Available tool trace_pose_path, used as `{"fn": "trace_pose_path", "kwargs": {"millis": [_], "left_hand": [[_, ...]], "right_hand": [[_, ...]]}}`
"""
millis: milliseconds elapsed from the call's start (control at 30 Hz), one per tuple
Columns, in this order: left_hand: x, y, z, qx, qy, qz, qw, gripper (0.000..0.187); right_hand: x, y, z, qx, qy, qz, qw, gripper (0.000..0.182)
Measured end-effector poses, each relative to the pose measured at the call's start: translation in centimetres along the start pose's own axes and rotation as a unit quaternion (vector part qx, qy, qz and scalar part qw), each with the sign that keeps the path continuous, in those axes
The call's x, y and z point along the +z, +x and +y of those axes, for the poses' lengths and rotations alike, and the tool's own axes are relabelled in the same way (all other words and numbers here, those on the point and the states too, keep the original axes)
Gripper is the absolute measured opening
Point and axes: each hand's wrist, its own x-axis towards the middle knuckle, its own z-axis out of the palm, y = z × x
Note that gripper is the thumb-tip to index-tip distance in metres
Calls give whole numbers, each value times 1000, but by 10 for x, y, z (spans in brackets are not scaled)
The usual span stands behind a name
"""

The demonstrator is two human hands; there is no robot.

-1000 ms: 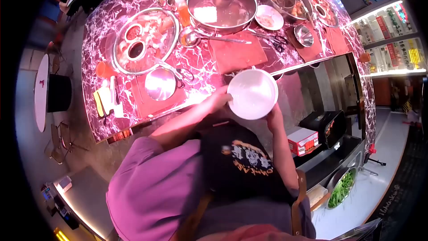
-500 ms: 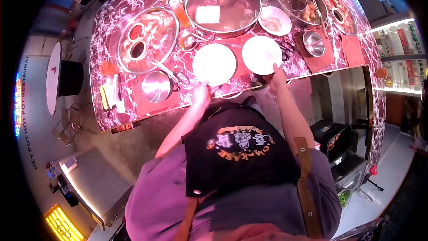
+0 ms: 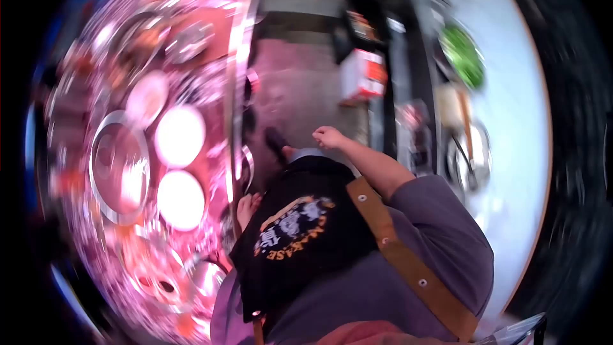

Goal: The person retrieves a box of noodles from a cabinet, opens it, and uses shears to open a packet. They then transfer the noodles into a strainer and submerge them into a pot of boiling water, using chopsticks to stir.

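My left hand (image 3: 247,209) hangs low beside my black apron (image 3: 290,230), next to the table edge. It is partly hidden, and its fingers look loosely apart with nothing visible in them. In front of my body, above the floor, my right hand (image 3: 328,137) is loosely curled and holds nothing I can see. Two white plates, the upper plate (image 3: 181,135) and the lower plate (image 3: 181,200), lie on the marbled table to my left, apart from both hands. Beyond them stands a round metal hot pot (image 3: 120,167), blurred by motion.
A small white bowl (image 3: 147,99) and a metal bowl (image 3: 190,43) are on the table. On my right runs a white counter (image 3: 514,172) with a bowl of green vegetables (image 3: 463,54) and a metal pan (image 3: 471,156). A white-and-red box (image 3: 364,76) stands near the floor passage.
My view has swung right, so the table now lies on my left. Both hands have let go of the white plates, which stay on the table, and drawn back.
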Motion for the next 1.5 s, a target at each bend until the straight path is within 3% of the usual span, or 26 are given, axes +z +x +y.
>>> {"fn": "trace_pose_path", "kwargs": {"millis": [33,100,133,167,233,300,367,433,500,667,733,800,867,900,933,1033,1067,1100,1133,1167,1200,1267,1300,1367,1400,1500], "left_hand": [[5,9,-3,-19,11,3,1000,21],[20,34,7,-65,133,-67,987,17],[19,56,-2,10,227,-129,965,15],[57,45,25,-76,168,-99,978,13],[95,58,41,-108,212,-128,963,11],[123,82,44,-89,254,-139,953,10],[165,97,47,-62,296,-170,938,9],[216,101,43,-47,333,-187,923,9],[281,83,35,-21,365,-202,909,9],[425,65,-46,3,432,-301,850,11],[494,27,-83,24,467,-382,797,12],[557,-2,-113,135,529,-512,663,15],[623,-47,-143,253,465,-617,582,17],[660,-71,-147,331,492,-628,503,20],[694,-99,-149,490,482,-611,392,28],[780,-126,-182,609,472,-596,225,46],[802,-121,-196,620,494,-586,168,41],[824,-118,-209,618,492,-590,166,41],[845,-116,-222,504,630,-587,74,39],[855,-112,-228,371,741,-559,-27,37],[858,-106,-228,370,738,-563,-35,37],[867,-96,-225,238,709,-663,43,31],[865,-90,-221,244,696,-672,71,30],[861,-79,-209,233,681,-686,107,27],[856,-79,-201,231,683,-686,99,27],[845,-76,-181,198,672,-694,164,20]], "right_hand": [[-33,-16,33,-4,-29,59,998,27],[-104,-66,90,47,169,170,970,24],[-136,-102,100,26,173,239,955,23],[-165,-143,103,10,173,301,938,21],[-215,-225,99,-25,219,387,895,17],[-261,-267,139,-49,161,471,866,14],[-287,-305,162,-26,-85,600,795,20],[-301,-316,175,101,-179,602,771,45],[-312,-298,196,167,-204,559,786,49],[-327,-280,227,99,-211,580,781,24],[-330,-320,209,-19,-197,634,747,15],[-331,-379,202,-75,-192,695,688,17],[-330,-433,210,-81,-157,740,649,16],[-328,-456,211,-67,-88,766,634,14],[-323,-471,216,-50,-17,787,614,12],[-303,-477,252,20,45,799,599,9],[-296,-475,253,59,53,799,596,9],[-286,-472,251,96,60,799,591,10],[-275,-470,253,95,90,809,573,13],[-261,-468,241,63,224,818,526,19],[-246,-469,228,28,304,824,478,23],[-215,-471,196,21,355,848,393,28],[-201,-470,185,18,391,849,355,28],[-178,-453,187,-15,428,826,366,31],[-180,-435,189,-15,446,825,348,31],[-207,-373,207,-35,491,807,326,30]]}}
